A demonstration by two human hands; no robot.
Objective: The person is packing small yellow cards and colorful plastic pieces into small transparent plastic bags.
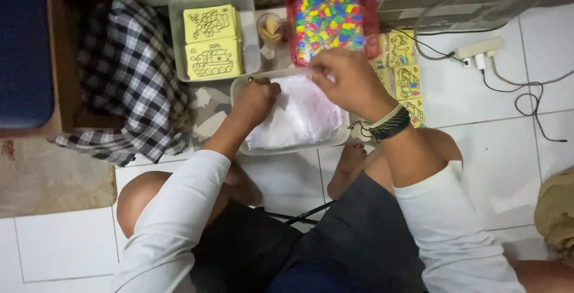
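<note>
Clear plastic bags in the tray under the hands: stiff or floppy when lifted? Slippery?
The clear plastic bags look crumpled and thin, so probably floppy and light. Their glossy film suggests they may slide apart. Both the left hand and right hand press on them, hinting one hand alone may not control them.

A stack of thin clear plastic bags (299, 116) lies in a shallow translucent tray (342, 137) on the white tiled floor, just in front of the seated person's knees. The bags look whitish and crinkled, piled loosely and filling most of the tray. The tray sits level, its far edge near a red bin of colourful pieces.
</note>
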